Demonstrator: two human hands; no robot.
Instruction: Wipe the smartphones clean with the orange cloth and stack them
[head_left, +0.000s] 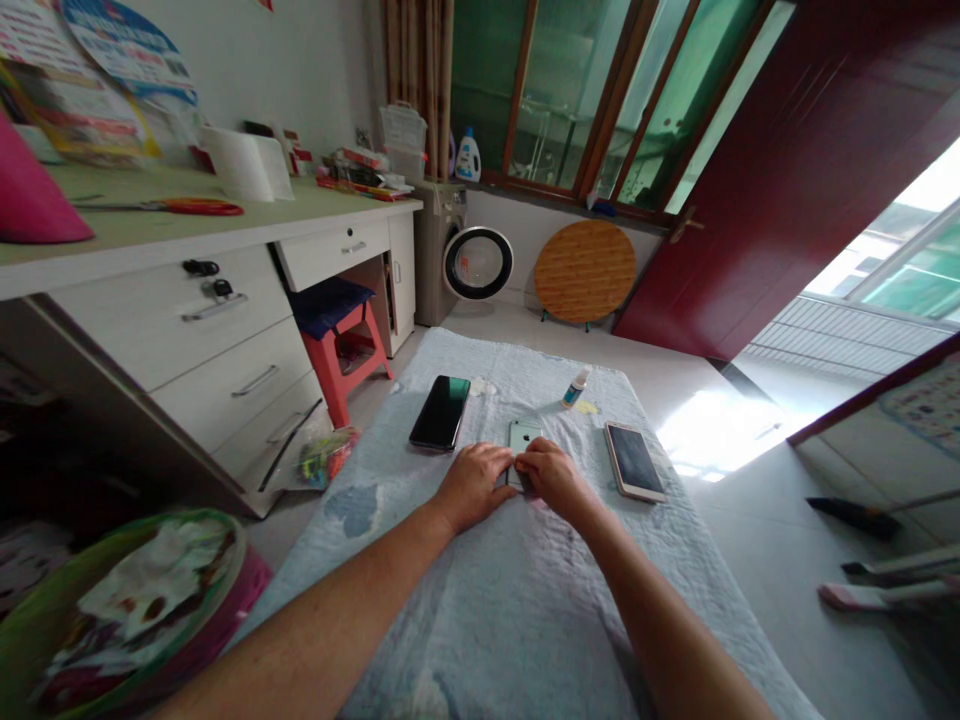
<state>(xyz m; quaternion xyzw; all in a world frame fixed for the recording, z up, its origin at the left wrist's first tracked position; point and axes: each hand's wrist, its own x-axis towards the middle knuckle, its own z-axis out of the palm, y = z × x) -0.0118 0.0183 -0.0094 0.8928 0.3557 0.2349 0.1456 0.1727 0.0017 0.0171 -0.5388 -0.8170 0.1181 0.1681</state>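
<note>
The left hand (476,484), thumb apart from its fingers, seemingly steadied the iPhone (524,433) lying back-up on the cloth-covered surface (480,620). The right hand (553,476) clamped its fingers on something small (520,465) (mostly hidden).

Orange-handled scissors (202,207) are laid near the front edge of the desk (322,208), and a white paper roll (247,165) is stood just behind the handles. A red stool (330,375) is set partly under the desk. Past the desk's far end, a washing machine (431,260) is left open. A round wooden board (585,270) is propped below the window (570,110).
</note>
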